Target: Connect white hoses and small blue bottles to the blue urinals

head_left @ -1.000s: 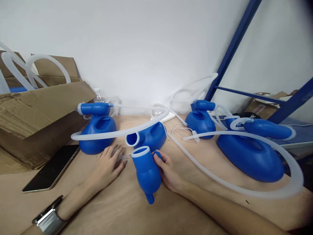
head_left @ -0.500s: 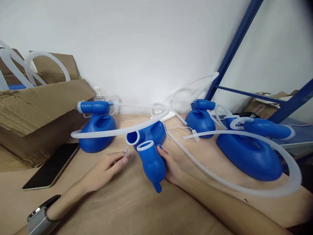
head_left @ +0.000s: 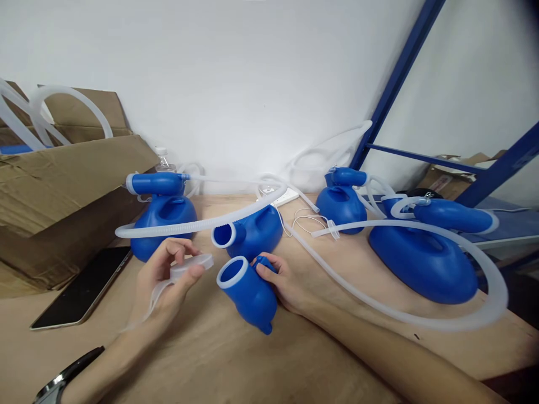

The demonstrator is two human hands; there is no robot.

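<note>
A translucent white cap point(head_left: 191, 266) with a loose strap is pinched in my left hand point(head_left: 162, 280). My right hand point(head_left: 280, 280) grips a blue plastic funnel cup point(head_left: 248, 289) by the small blue part at its side. The cup tilts with its pale-rimmed mouth up and to the left, and its narrow end points down toward me. Just behind it, a blue urinal bottle point(head_left: 263, 233) lies with its open neck point(head_left: 224, 234) facing left. A gap separates the cap from the cup's mouth.
More blue urinal bottles with funnels stand at left point(head_left: 162, 216), back right point(head_left: 341, 207) and right point(head_left: 421, 264). A long translucent hose point(head_left: 455, 322) loops across the table. Leftward are a tablet point(head_left: 84, 289) and a cardboard box point(head_left: 76, 185). A power strip point(head_left: 286, 197) sits near the wall.
My left hand has risen and moved left, now showing the cap in its fingers. The funnel cup has shifted slightly left and turned in my right hand. The view has moved a little.
</note>
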